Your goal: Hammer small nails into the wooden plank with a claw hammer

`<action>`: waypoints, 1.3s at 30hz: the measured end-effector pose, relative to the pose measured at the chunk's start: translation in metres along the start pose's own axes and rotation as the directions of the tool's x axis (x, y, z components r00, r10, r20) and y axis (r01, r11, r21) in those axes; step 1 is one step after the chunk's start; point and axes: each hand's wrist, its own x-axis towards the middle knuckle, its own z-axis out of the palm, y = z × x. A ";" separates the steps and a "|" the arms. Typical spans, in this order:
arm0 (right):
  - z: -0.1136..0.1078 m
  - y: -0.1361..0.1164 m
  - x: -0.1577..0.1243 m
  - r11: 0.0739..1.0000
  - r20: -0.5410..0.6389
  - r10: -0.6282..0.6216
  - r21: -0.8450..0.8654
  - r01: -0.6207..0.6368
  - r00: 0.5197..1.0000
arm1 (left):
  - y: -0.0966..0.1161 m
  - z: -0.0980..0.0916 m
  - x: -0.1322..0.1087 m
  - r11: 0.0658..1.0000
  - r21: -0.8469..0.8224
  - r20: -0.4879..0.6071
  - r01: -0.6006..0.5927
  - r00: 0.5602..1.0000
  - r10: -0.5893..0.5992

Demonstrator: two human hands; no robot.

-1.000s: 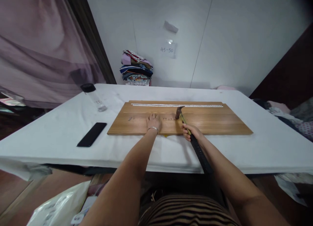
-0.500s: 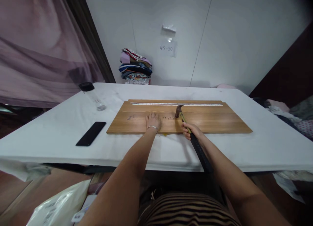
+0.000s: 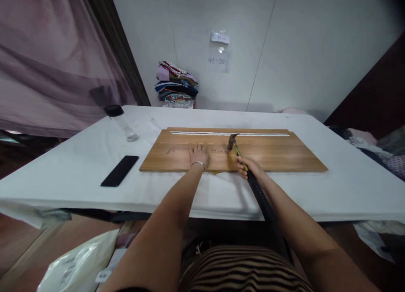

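Note:
A long wooden board (image 3: 268, 155) lies on the white table (image 3: 79, 165). My left hand (image 3: 199, 155) rests flat on the board with fingers stretched out; a bracelet sits at its wrist. My right hand (image 3: 248, 167) is closed round the handle of a hammer (image 3: 236, 146), near the board's front edge. The hammer's head hovers just above a short row of small nails (image 3: 218, 151) set in the board, to the right of my left hand. A white ruler strip (image 3: 228, 134) runs along the board's far edge.
A black phone (image 3: 119, 170) lies on the table left of the board. A clear bottle with a black cap (image 3: 122, 123) stands behind it. Folded clothes (image 3: 175, 86) are stacked against the wall. A white bag (image 3: 72, 266) lies on the floor at lower left.
The hammer head has stayed over the nail row, lifting very slightly. My left hand has stayed flat on the board. The view has shifted a little.

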 end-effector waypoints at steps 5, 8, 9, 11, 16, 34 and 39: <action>0.002 0.000 -0.001 1.000 -0.012 -0.002 -0.005 0.002 1.000 | 0.001 -0.003 -0.001 1.000 -0.006 0.003 0.010 1.000 -0.010; 0.003 0.001 -0.002 1.000 -0.018 0.001 -0.007 -0.001 1.000 | 0.001 -0.005 -0.002 1.000 -0.016 0.009 0.005 1.000 -0.005; 0.003 0.001 -0.003 1.000 -0.016 -0.001 -0.007 0.001 1.000 | 0.001 -0.005 -0.002 1.000 -0.019 0.008 0.003 1.000 -0.003; 0.003 0.000 -0.003 1.000 -0.008 -0.006 -0.006 0.006 1.000 | 0.001 -0.004 -0.002 1.000 -0.022 0.003 0.002 1.000 -0.002; 0.003 0.000 -0.002 1.000 -0.017 0.007 -0.007 -0.008 1.000 | 0.000 -0.003 -0.001 1.000 -0.010 -0.004 0.007 1.000 -0.007; 0.005 -0.001 -0.003 1.000 -0.002 0.003 -0.007 -0.003 1.000 | -0.001 0.001 0.001 1.000 -0.005 -0.004 0.002 1.000 -0.002; 0.003 -0.001 -0.002 1.000 -0.005 -0.024 -0.009 0.024 1.000 | 0.000 0.002 0.001 1.000 0.010 -0.015 0.003 1.000 -0.003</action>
